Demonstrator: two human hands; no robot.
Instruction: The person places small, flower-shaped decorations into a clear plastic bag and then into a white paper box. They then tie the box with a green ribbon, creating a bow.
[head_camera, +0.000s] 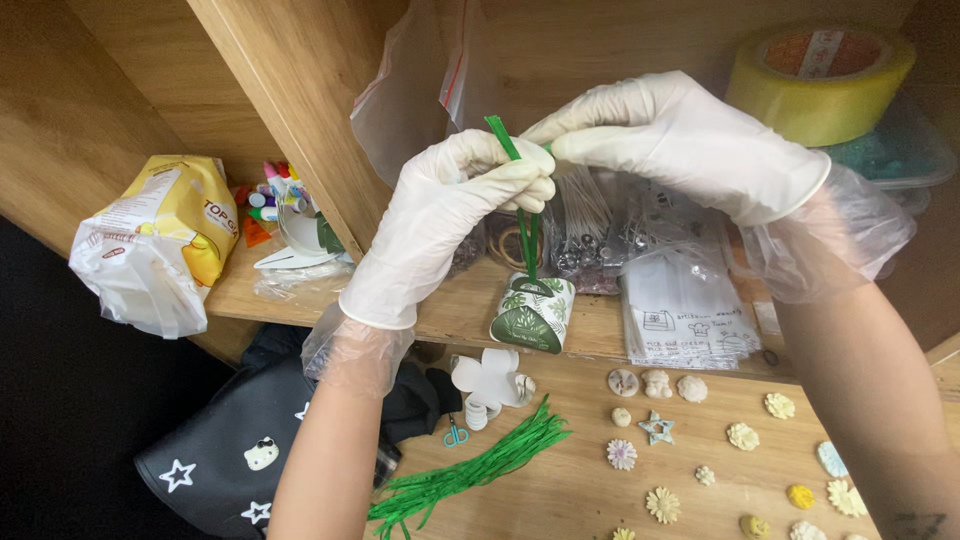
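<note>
Both my hands wear white gloves. My left hand (440, 225) and my right hand (670, 135) meet at chest height and pinch a thin green twist tie (523, 225) between their fingertips. The tie runs down through the top of a small white gift box with green leaf print (532, 313), which hangs below my hands just in front of the wooden shelf edge. A bundle of more green ties (470, 470) lies on the wooden table below.
Flat white box blanks (490, 382) and small scissors (455, 433) lie on the table. Several small moulded flower and star shapes (700, 450) are spread at right. The shelf holds a yellow-white bag (155, 240), clear bags (680, 290), and a tape roll (820, 80).
</note>
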